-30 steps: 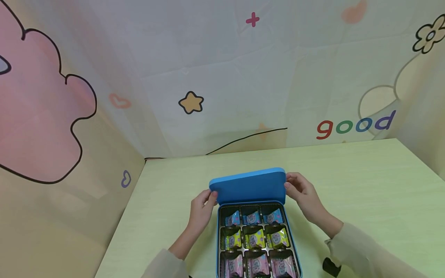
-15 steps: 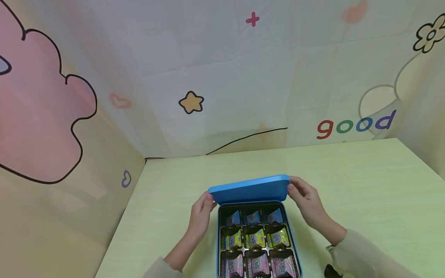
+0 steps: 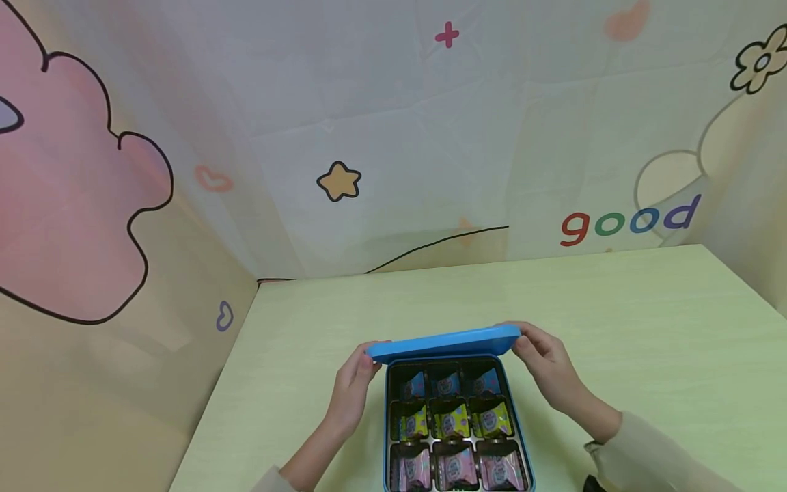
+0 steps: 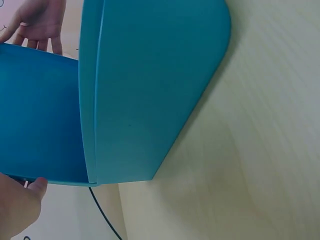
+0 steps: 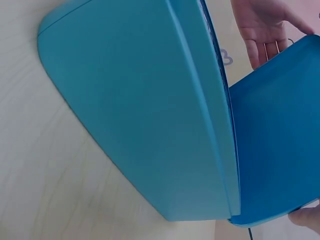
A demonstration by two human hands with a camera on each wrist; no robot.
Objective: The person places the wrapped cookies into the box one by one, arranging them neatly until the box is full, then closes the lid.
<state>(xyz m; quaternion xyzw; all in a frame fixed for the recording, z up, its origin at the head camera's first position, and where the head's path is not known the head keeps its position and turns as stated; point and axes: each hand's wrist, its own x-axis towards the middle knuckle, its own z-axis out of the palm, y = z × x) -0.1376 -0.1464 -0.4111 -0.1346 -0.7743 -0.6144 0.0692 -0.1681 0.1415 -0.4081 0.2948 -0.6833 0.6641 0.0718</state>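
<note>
A blue box [image 3: 386, 437] stands on the table with its hinged lid [image 3: 449, 342] tilted partly up at the back. Wrapped candies fill its black compartments: blue ones [image 3: 447, 385] at the back, yellow ones [image 3: 453, 422] in the middle, pink ones [image 3: 458, 469] in front. My left hand [image 3: 352, 386] holds the lid's left corner, thumb near the front edge. At the right corner my right hand [image 3: 553, 369] grips the lid, fingers passing behind it. Both wrist views show the box's side wall [image 4: 145, 100] and the lid's inner face [image 5: 280, 130] between the two hands.
The pale wooden table [image 3: 645, 328] stretches around the box. Behind it hangs a printed backdrop [image 3: 418, 171] with a star, hearts and the word "good". The box's near end is cut off by the head view's lower edge.
The lid has tipped forward and down over the back row of candies, both hands moving with it. The box and the candies have stayed in place.
</note>
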